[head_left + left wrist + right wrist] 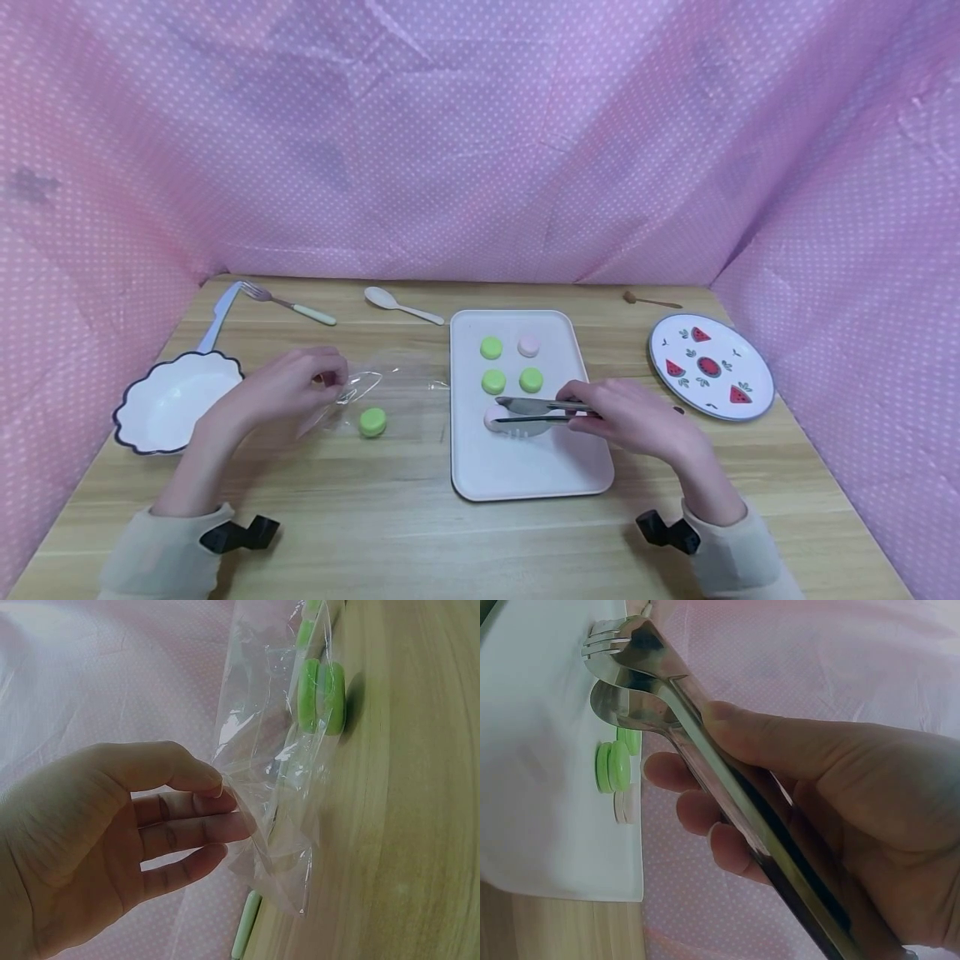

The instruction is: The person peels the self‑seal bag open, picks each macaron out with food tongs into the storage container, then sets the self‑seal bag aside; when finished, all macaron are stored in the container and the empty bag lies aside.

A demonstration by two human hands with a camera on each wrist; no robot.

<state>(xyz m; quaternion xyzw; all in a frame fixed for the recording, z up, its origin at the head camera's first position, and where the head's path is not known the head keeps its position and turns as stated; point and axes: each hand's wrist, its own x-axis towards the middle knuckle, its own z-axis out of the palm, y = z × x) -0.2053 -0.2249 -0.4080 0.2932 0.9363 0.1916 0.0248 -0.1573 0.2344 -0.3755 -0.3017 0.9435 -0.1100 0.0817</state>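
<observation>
My left hand [307, 383] pinches the edge of a clear plastic bag [262, 772] between thumb and fingers. A green macaron [372, 422] lies low in the bag, over the table. My right hand [622, 412] grips metal serving tongs [705, 761], one end spoon-shaped and the other slotted like a fork. The tong ends hover at a pale pink macaron [495, 417] on the white tray [525, 471]; whether they clasp it I cannot tell. Behind it on the tray sit three green macarons [531, 380] and another pale pink macaron [528, 345].
At left stands a white scalloped bowl [176, 400] with a dark rim, near a pale blue knife [219, 317]. A fork [292, 307] and a white spoon [401, 306] lie along the back. A small wooden utensil [652, 301] and a watermelon-patterned plate [723, 346] are at right.
</observation>
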